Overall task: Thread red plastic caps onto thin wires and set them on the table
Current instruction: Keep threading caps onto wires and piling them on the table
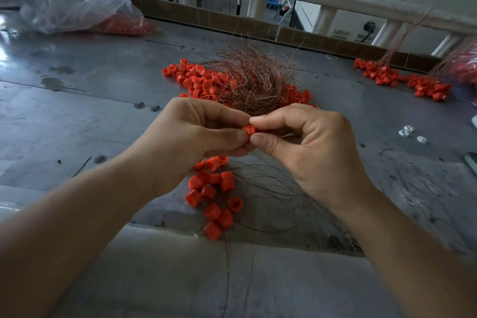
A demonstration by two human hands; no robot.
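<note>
both hands meet in the middle, above the worktop (pixel 77 121). the left hand (pixel 191 134) and the right hand (pixel 317 144) each pinch the same little red cap (pixel 249 129) between thumb and first finger, so both hands are closed tight on it. the wire is too thin to see at the cap, so i cannot tell if it is through the cap or not. i think this cap is the one being threaded now. some work looks done: near, just under the hands, a small bunch of red caps (pixel 214 196) lies on the worktop with thin wires (pixel 271 188) curving away to the right, and they look like finished ones. far right there is a heap of caps with wires (pixel 387 76) sticking up from it, which also looks finished. a lot looks left to do: far in the middle a big pile of loose caps (pixel 198 80) lies beside and partly under a messy nest of copper wires (pixel 254 77), and far left a clear plastic bag (pixel 77 8) holds many more red caps. so the job seems well started but a long way from done.
</note>
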